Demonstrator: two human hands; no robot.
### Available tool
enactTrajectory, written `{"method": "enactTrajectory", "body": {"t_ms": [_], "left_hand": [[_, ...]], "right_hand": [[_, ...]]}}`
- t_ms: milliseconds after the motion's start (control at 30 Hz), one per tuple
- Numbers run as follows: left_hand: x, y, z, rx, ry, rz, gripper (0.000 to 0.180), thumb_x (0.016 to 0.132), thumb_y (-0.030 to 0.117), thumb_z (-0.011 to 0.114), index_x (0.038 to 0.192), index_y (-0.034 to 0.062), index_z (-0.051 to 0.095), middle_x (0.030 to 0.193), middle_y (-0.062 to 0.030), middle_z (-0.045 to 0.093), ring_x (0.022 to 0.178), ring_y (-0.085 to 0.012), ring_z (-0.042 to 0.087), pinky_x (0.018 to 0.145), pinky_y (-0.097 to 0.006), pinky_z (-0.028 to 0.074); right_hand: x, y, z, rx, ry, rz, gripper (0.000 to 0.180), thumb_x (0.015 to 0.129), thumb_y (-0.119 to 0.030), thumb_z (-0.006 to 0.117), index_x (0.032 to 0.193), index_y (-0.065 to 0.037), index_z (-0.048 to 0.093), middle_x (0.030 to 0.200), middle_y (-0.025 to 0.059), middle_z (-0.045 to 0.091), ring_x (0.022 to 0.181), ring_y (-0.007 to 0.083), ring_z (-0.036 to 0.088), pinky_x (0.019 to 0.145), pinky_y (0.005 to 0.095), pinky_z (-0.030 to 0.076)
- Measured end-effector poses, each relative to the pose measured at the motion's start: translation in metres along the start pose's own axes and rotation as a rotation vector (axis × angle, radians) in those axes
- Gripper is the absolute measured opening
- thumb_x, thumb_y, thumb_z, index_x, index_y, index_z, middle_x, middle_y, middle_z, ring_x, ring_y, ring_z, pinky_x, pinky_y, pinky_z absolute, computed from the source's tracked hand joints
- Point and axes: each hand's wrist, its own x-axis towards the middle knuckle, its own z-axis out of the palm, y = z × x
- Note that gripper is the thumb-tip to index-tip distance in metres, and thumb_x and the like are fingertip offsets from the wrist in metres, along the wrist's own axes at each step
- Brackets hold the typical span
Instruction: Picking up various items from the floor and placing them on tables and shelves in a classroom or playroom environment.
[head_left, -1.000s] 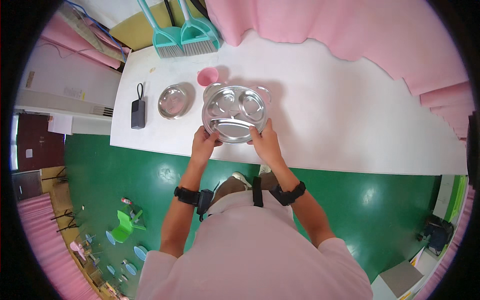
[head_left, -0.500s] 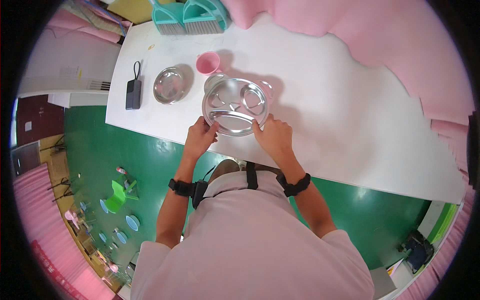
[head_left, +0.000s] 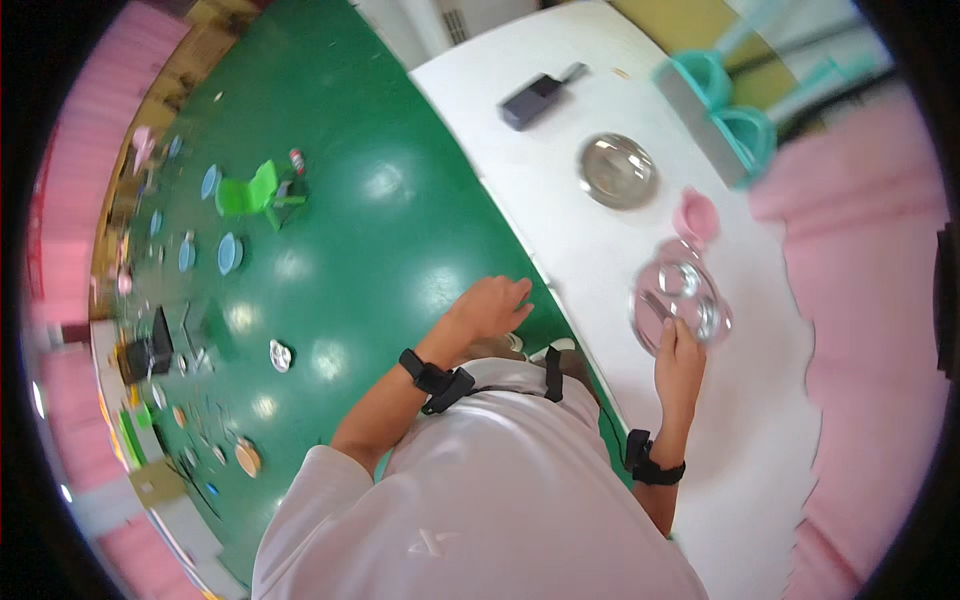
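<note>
My right hand grips the near rim of a shiny steel divided plate with bear-like ears, which lies on the white table. Motion smears the plate a little. Off the table's edge, my left hand hangs over the floor, holding nothing, its fingers loosely bent and apart. Just past the plate's far ear stands a pink cup. A round steel bowl sits farther off, and beyond it lies a dark device with a strap loop.
Two teal dustpans with brushes are at the table's far right, beside a pink curtain. On the green floor to the left stand a green chair, several blue basins and a silver dish.
My view has turned left, showing more floor. The left hand has let go of the plate and moved away from the table. The right hand stays at the plate's rim.
</note>
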Motion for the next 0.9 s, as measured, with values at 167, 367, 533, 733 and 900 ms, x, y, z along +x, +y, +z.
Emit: {"method": "enactTrajectory", "body": {"t_ms": [167, 367, 533, 733, 900], "left_hand": [[-0.078, -0.111, -0.025, 0.03, 0.147, -0.195, 0.023, 0.082, 0.024, 0.059, 0.086, 0.0021, 0.057, 0.069, -0.0181, 0.063, 0.07, -0.0382, 0.061, 0.063, -0.047, 0.049], [-0.158, -0.208, -0.072, -0.112, 0.181, -0.515, 0.025, 0.083, 0.026, 0.058, 0.092, 0.0027, 0.059, 0.076, -0.0187, 0.065, 0.073, -0.0382, 0.062, 0.066, -0.046, 0.049], [-0.221, -0.278, -0.086, -0.24, 0.146, -0.686, 0.028, 0.083, 0.03, 0.058, 0.095, 0.0045, 0.06, 0.085, -0.0184, 0.066, 0.082, -0.0372, 0.062, 0.071, -0.046, 0.049], [-0.257, -0.386, -0.084, -0.389, 0.286, -0.955, 0.028, 0.083, 0.031, 0.057, 0.098, 0.0071, 0.06, 0.09, -0.018, 0.066, 0.084, -0.0381, 0.061, 0.074, -0.047, 0.049], [-0.277, -0.448, -0.115, -0.403, 0.258, -1.185, 0.029, 0.083, 0.031, 0.057, 0.098, 0.0065, 0.06, 0.09, -0.0181, 0.066, 0.084, -0.0378, 0.062, 0.074, -0.047, 0.049]], "right_hand": [[0.014, -0.104, 0.069, 0.018, -0.247, -0.213, 0.033, 0.094, -0.024, 0.036, 0.08, -0.001, 0.054, 0.07, 0.0223, 0.057, 0.069, 0.0422, 0.054, 0.063, 0.0482, 0.039], [0.039, -0.218, 0.162, 0.018, -0.454, -0.461, 0.039, 0.093, -0.023, 0.029, 0.079, -0.003, 0.058, 0.069, 0.0213, 0.058, 0.068, 0.0411, 0.055, 0.065, 0.0471, 0.041], [0.06, -0.328, 0.217, -0.029, -0.588, -0.648, 0.032, 0.086, -0.015, 0.034, 0.088, -0.005, 0.065, 0.062, 0.0158, 0.06, 0.062, 0.0351, 0.058, 0.061, 0.0442, 0.044], [0.121, -0.441, 0.327, -0.052, -0.649, -0.894, 0.032, 0.082, -0.012, 0.037, 0.092, -0.004, 0.066, 0.064, 0.0164, 0.061, 0.063, 0.0351, 0.06, 0.062, 0.0439, 0.046], [0.143, -0.572, 0.402, 0.007, -0.757, -1.004, 0.026, 0.079, -0.012, 0.046, 0.09, -0.002, 0.066, 0.069, 0.022, 0.061, 0.066, 0.0398, 0.059, 0.065, 0.0453, 0.047]]}}
